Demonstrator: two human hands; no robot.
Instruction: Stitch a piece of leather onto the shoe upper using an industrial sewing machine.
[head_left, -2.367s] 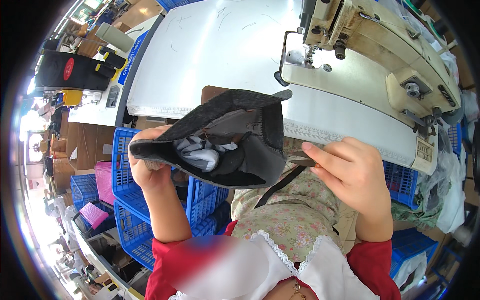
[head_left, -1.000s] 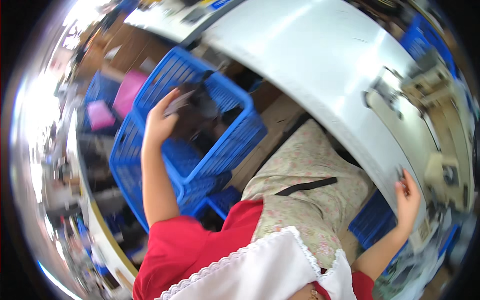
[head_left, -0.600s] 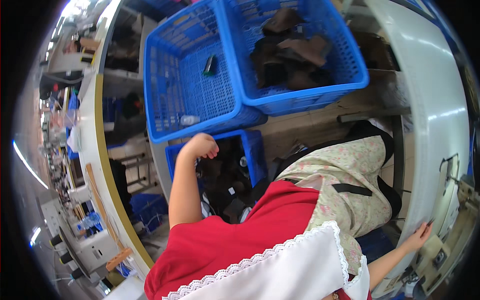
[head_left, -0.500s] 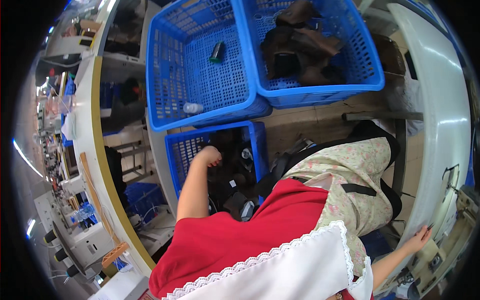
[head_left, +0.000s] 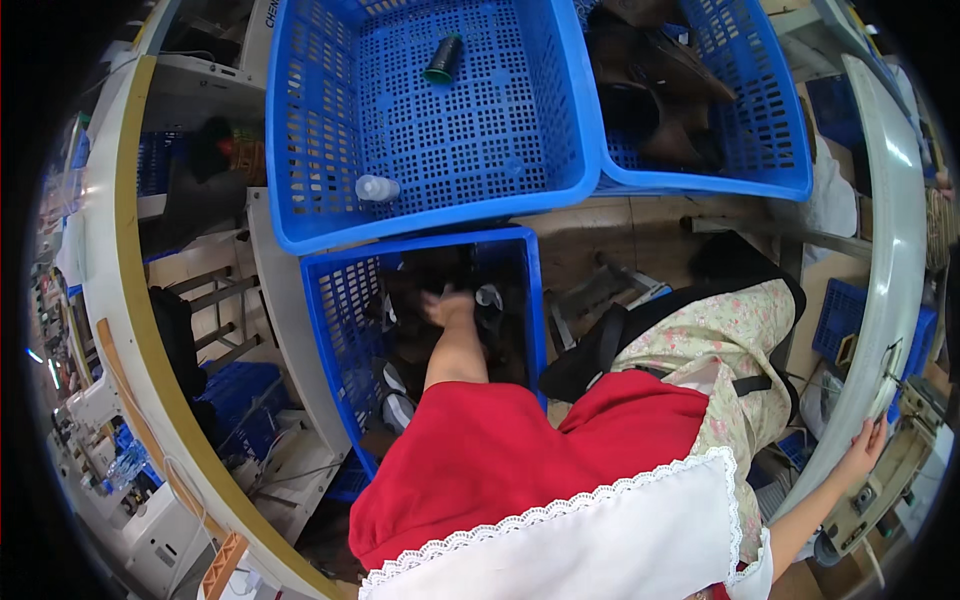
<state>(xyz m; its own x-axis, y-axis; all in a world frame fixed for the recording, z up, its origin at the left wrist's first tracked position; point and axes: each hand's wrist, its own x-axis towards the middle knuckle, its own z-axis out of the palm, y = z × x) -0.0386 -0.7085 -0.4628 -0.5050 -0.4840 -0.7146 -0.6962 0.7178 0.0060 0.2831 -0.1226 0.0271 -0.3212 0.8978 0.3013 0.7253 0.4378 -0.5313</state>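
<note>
- White table (head_left: 880,250): its curved edge runs near to far along the right, well apart from the near basket.
- Far-left blue basket (head_left: 435,218): holds a dark green spool (head_left: 443,58) and a small whitish container. It stands just beyond the near basket.
- Near blue basket (head_left: 533,300): lower-looking, left of the person's lap; its rim surrounds the left hand, which reaches inside from the near side.
- Dark pieces (head_left: 425,262): inside the near basket, on the far side of the left hand and around it. The left hand is much the nearer one. They look black to brown, soft and jumbled; shadow hides their outlines, so no long axis can be made out.
- Left hand (head_left: 448,305): blurred, fingers pointing far and slightly left; I cannot tell whether they grip anything.
- Right hand (head_left: 868,445): well apart at far right, by the table edge, fingers together; whether it holds something small cannot be told.
- Grey-and-white piece (head_left: 397,402): near-left of the left hand, against the basket's left side, paler than the rest.
</note>
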